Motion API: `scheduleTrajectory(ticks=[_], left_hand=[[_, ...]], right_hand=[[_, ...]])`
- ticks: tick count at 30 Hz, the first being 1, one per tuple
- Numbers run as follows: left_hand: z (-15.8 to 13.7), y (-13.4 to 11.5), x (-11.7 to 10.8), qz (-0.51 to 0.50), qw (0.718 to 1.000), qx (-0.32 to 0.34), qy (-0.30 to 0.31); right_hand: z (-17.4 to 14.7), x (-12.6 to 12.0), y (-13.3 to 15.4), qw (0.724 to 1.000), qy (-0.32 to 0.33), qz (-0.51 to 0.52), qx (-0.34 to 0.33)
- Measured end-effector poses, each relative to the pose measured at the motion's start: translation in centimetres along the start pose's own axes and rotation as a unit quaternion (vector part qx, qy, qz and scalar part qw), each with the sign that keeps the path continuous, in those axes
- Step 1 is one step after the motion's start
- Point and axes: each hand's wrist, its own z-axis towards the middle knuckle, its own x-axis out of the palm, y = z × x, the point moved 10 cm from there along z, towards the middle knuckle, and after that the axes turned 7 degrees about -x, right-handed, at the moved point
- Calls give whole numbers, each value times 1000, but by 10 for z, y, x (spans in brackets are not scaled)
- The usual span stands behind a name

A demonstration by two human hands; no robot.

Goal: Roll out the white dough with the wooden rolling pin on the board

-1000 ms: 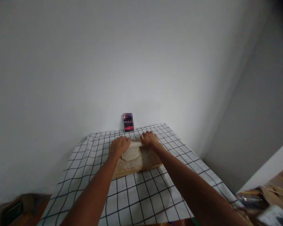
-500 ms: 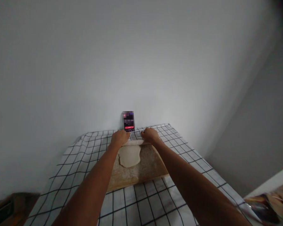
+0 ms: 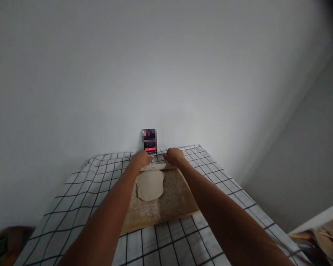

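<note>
Both arms reach out to the far edge of a floured wooden board (image 3: 172, 199). A pale rolling pin (image 3: 157, 167) lies across that edge. Its left end is under my left hand (image 3: 140, 159), which is closed around it; my right hand (image 3: 175, 156) is wrapped over the right end. Just on the near side of the pin, a flat, uneven sheet of dough (image 3: 150, 186) rests on the left half of the board. The undersides of both hands are hidden.
The board sits on a table with a white cloth with black grid lines (image 3: 97, 188). A phone (image 3: 150, 141) leans on the white wall behind. Low at the left is a brown box (image 3: 9, 244); at the lower right, blurred brown items (image 3: 322, 242).
The view has shifted slightly, so the board and dough appear a little lower and further left. My hands still grip the rolling pin at the board's far edge, and slightly more dough shows.
</note>
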Motion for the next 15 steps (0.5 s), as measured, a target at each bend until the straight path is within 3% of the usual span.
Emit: scheduleTrajectory(ticks=[15], left_hand=[[-21, 0, -2, 53, 998, -15, 27]], right_hand=[[-23, 0, 3, 999, 21, 28, -3]])
